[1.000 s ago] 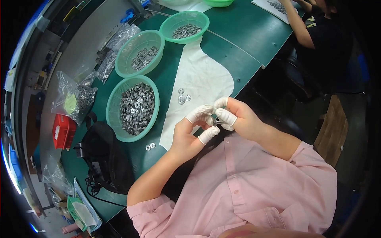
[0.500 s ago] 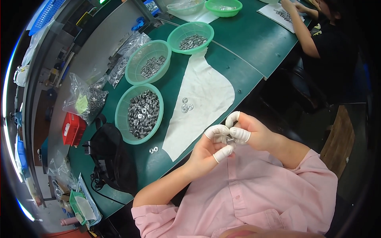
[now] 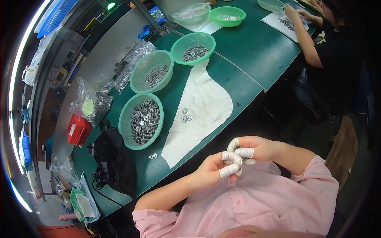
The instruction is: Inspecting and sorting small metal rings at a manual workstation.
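White finger cots cover fingertips on both of my hands. My left hand (image 3: pixel 216 166) and my right hand (image 3: pixel 256 149) meet in front of my pink shirt, below the table edge. The fingers of both are closed and pinched together around something small, which they almost fully hide. Beyond them a white cloth (image 3: pixel 198 99) lies on the green table, with several small, round metal discs (image 3: pixel 184 118) on it. Two more metal discs (image 3: pixel 153 156) rest on the bare table left of the cloth. A green basket (image 3: pixel 122 135) full of metal parts stands beside them.
Two more green baskets (image 3: pixel 133 81) (image 3: pixel 174 53) of metal parts stand farther back. At the left are plastic bags of parts (image 3: pixel 95 103), a red box (image 3: pixel 78 130) and a black bag (image 3: pixel 111 158) with a cable. A co-worker (image 3: pixel 329 51) sits at far right, handling small parts.
My fingers have closed more tightly together, and the shiny bit that showed between them is now covered. The whole scene has shifted a little lower in the picture.
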